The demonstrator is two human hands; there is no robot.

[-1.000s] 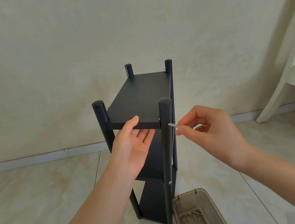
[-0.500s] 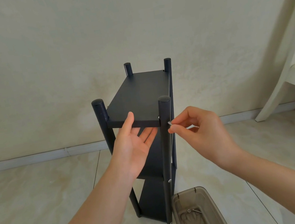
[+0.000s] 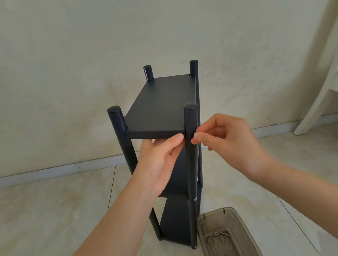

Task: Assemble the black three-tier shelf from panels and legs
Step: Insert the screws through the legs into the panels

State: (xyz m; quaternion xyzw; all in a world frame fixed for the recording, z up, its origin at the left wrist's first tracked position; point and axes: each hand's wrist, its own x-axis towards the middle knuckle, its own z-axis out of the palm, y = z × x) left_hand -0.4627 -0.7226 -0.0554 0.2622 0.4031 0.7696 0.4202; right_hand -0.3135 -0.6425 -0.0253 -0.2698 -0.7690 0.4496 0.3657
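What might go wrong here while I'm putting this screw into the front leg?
The screw is only pinched by your right hand against the near right leg; it may slip and drop, or enter crooked. The top panel is propped from below by your left hand; if that sags, panel and leg could misalign.

Black shelf (image 3: 161, 105), translucent brown tray (image 3: 237, 216), cream marbled floor (image 3: 45, 210)

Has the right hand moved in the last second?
Yes. The right hand has moved left, closing the gap to the front leg; the screw it pinches now meets that leg.
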